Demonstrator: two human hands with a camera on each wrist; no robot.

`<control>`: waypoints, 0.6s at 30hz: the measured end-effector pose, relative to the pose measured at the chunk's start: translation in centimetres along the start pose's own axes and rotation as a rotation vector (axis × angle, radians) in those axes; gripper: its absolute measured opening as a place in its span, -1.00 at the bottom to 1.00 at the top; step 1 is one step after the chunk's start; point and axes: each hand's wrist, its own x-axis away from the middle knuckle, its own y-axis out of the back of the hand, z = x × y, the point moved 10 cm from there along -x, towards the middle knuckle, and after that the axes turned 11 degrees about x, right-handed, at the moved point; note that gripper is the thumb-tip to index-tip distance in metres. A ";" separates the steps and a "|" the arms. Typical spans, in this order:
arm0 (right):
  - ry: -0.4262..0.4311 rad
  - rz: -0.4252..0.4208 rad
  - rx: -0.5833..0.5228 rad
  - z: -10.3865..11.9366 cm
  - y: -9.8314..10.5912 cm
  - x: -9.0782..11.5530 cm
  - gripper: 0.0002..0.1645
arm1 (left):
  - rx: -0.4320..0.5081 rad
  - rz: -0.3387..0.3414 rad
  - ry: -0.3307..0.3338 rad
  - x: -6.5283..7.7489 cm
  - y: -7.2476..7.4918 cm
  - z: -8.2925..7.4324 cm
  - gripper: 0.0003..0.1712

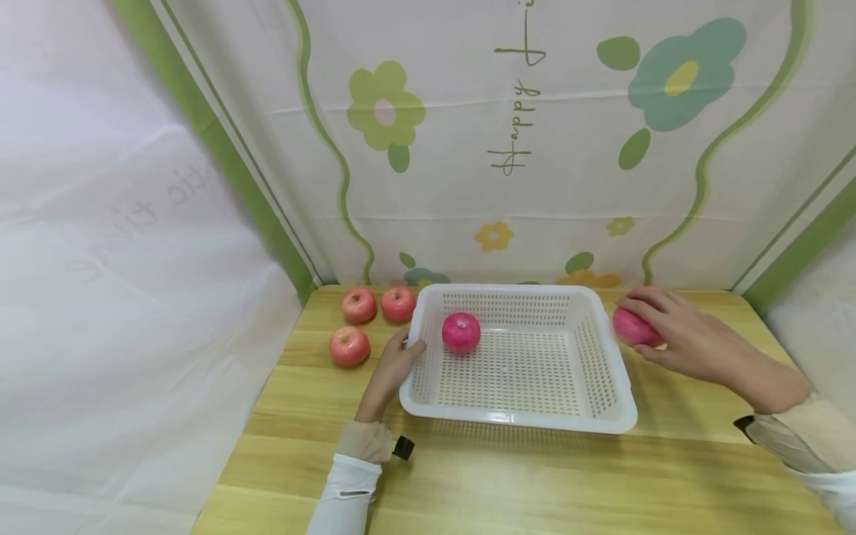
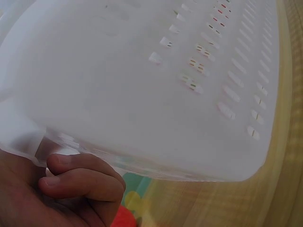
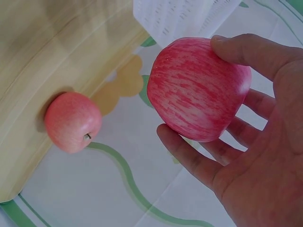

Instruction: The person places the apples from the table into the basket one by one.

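Note:
A white perforated plastic basket [image 1: 508,417] is in the middle of the head view, with one dark pink apple [image 1: 461,333] inside near its left end. My left hand [image 1: 389,371] grips the basket's left rim; in the left wrist view its curled fingers [image 2: 85,182] are at the rim. Just right of the basket, my right hand [image 1: 702,342] holds a streaked pink-red apple [image 3: 196,90] between thumb and fingers, raised off the table. Another, paler apple [image 3: 73,122] sits on the table beyond that hand, mostly hidden by it in the head view.
Several pale red apples, one of them nearest the left hand [image 1: 349,346], stand on the wooden table [image 1: 294,446] left of the basket. A white flower-printed curtain [image 1: 441,186] hangs along the table's back edge, and a white sheet [image 1: 134,297] hangs on the left.

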 end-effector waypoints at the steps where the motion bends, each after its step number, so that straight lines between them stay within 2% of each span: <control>1: 0.003 -0.003 0.001 0.1 0.0 -0.1 -0.17 | 0.002 0.001 -0.001 0.0 0.0 0.0 -0.44; 18: 0.031 -0.001 0.003 1.3 0.5 -1.4 -0.17 | 0.009 0.001 -0.006 0.1 0.0 0.0 -0.45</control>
